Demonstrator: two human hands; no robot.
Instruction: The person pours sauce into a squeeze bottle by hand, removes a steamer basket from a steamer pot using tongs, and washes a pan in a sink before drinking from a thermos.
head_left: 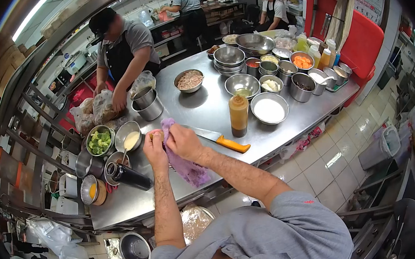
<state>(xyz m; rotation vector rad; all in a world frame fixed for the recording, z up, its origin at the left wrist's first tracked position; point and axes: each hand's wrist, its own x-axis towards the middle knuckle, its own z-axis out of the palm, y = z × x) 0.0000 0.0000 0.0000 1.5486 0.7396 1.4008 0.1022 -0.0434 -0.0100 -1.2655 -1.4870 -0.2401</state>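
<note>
Both of my hands are close together over the near edge of the steel table. My right hand (184, 142) is closed on a purple cloth (188, 170) that hangs down towards the edge. Beside it, my left hand (154, 149) has its fingers closed round a small yellowish-green thing, mostly hidden. A knife with an orange handle (233, 144) lies on the table just right of my hands, its blade pointing towards them. Behind the handle stands a brown sauce bottle (238, 116). A black bottle (130, 176) lies tilted to the left of my left wrist.
Bowls of broccoli (99, 141) and pale sauce (128, 136) stand left. A meat bowl (188, 81) and a white-filled bowl (269, 109) sit further back, beside several containers. Across the table a co-worker (125, 51) handles plastic bags (103, 107); two people work beyond.
</note>
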